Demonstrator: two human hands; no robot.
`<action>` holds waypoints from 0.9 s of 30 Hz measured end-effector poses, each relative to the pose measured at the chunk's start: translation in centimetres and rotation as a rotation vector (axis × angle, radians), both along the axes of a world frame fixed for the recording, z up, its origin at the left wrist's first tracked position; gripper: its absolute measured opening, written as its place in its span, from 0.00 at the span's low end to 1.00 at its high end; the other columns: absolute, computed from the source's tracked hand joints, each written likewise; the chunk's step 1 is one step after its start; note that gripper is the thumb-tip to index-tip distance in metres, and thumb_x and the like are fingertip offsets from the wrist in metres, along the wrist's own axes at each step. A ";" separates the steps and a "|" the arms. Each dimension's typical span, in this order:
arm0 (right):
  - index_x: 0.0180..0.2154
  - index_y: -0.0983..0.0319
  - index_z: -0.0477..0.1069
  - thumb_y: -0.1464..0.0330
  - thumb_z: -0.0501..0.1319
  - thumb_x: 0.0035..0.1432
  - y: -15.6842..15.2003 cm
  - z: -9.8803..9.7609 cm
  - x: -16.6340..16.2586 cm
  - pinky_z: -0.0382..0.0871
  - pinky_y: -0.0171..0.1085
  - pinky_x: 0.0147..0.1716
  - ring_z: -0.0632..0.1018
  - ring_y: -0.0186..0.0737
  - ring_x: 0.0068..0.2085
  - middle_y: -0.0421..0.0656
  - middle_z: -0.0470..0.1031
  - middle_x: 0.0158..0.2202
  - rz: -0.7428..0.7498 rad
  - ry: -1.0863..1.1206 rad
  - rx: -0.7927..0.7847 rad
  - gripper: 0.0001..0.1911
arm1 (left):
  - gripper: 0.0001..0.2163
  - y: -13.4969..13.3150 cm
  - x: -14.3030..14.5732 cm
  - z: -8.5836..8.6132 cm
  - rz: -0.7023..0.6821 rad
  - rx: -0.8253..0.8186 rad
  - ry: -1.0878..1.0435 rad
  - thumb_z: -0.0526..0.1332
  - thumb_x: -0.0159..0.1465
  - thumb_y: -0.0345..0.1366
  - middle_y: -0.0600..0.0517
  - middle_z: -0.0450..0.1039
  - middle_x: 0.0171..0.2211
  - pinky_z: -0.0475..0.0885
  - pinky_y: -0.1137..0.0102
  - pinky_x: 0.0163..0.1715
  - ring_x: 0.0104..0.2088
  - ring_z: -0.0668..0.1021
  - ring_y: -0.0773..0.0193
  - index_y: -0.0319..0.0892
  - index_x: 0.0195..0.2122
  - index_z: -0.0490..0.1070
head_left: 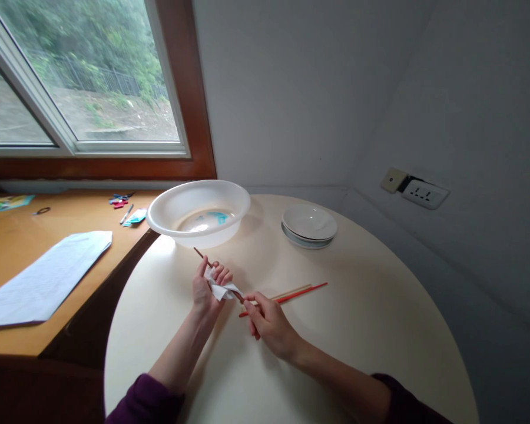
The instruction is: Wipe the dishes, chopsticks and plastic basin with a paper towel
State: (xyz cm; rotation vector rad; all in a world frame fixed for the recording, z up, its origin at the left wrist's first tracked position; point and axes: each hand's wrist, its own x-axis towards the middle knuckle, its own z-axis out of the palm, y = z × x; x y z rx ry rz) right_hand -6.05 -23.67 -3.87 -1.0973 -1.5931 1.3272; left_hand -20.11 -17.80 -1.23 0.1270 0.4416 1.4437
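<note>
My left hand is closed around a white tissue, which wraps the middle of a brown chopstick. One end of the chopstick sticks out past my left thumb, up and to the left. With thumb and fingertips, my right hand pinches the chopstick's other end. On the table beneath and beyond my right hand lie a red chopstick and a pale wooden chopstick, side by side. My right hand partly covers them.
A translucent white basin stands at the round table's back left. Stacked white plates sit at its back right. On the adjoining wooden desk are papers, a pen and a blue packet.
</note>
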 end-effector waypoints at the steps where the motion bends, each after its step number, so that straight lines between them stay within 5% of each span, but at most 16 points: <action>1: 0.35 0.62 0.65 0.59 0.50 0.61 0.1 0.1 0.0 0.58 0.31 0.19 0.63 0.30 0.17 0.33 0.61 0.15 -0.009 -0.044 0.031 0.13 | 0.13 -0.1 0.1 0.1 -0.006 -0.003 -0.015 0.50 0.64 0.35 0.61 0.45 0.14 0.54 0.78 0.13 0.13 0.54 0.75 0.41 0.21 0.57; 6: 0.34 0.63 0.65 0.68 0.47 0.62 0.6 0.5 0.6 0.60 0.32 0.26 0.72 0.35 0.27 0.42 0.71 0.25 -0.043 -0.343 0.245 0.10 | 0.14 -0.7 1.2 0.0 -0.174 -0.023 -0.019 0.57 0.58 0.35 0.59 0.50 0.16 0.66 0.73 0.24 0.18 0.63 0.72 0.41 0.18 0.53; 10: 0.36 0.64 0.65 0.70 0.46 0.63 0.7 0.5 0.8 0.58 0.32 0.26 0.75 0.39 0.30 0.46 0.74 0.29 -0.011 -0.676 0.332 0.10 | 0.19 -1.1 1.8 -0.3 -0.272 -0.035 -0.028 0.56 0.58 0.32 0.61 0.40 0.13 0.58 0.75 0.15 0.13 0.55 0.73 0.42 0.14 0.49; 14: 0.38 0.64 0.65 0.68 0.45 0.65 0.7 1.0 0.6 0.55 0.33 0.23 0.77 0.39 0.29 0.47 0.76 0.29 0.055 -0.922 0.372 0.12 | 0.21 -0.9 2.2 -0.3 -0.216 -0.110 -0.049 0.53 0.60 0.32 0.62 0.31 0.14 0.45 0.75 0.11 0.11 0.47 0.74 0.43 0.12 0.44; 27: 0.38 0.64 0.66 0.71 0.45 0.65 -0.4 1.9 2.5 0.51 0.34 0.19 0.77 0.39 0.27 0.45 0.76 0.26 0.145 -1.054 0.403 0.13 | 0.22 1.8 -0.9 -0.5 -0.062 -0.170 0.003 0.50 0.62 0.33 0.62 0.30 0.14 0.44 0.76 0.09 0.11 0.43 0.74 0.44 0.15 0.37</action>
